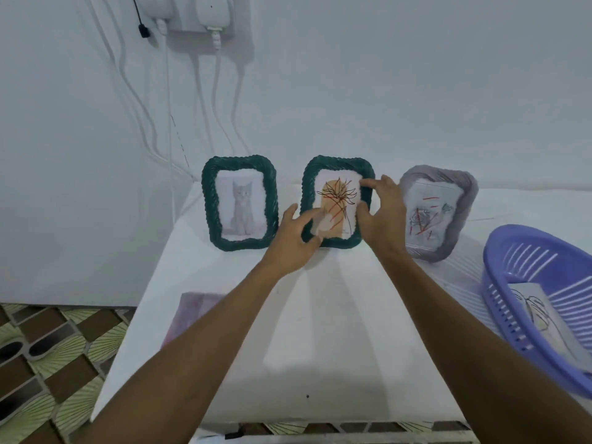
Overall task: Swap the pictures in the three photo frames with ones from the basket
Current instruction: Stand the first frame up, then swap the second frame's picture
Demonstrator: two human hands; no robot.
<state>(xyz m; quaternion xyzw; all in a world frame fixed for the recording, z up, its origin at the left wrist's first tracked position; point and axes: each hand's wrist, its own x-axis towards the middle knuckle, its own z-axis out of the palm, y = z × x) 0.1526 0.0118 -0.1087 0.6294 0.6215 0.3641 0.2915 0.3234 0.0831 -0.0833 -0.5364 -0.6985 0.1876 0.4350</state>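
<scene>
Bearing the basket [490, 267], the table [320, 315] meets the wall [384, 91].

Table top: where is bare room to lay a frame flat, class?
Freest: the table centre between the forearms, up to the near edge. A smaller strip between the cat frame and the pink sheet. Crowded: the back row, where left hand and right hand meet at the middle frame beside the grey frame, and by the basket.

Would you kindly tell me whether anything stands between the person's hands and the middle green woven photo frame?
Nothing visible does. The left hand touches the middle green woven photo frame at its lower left corner, and the right hand grips its right edge.
</scene>
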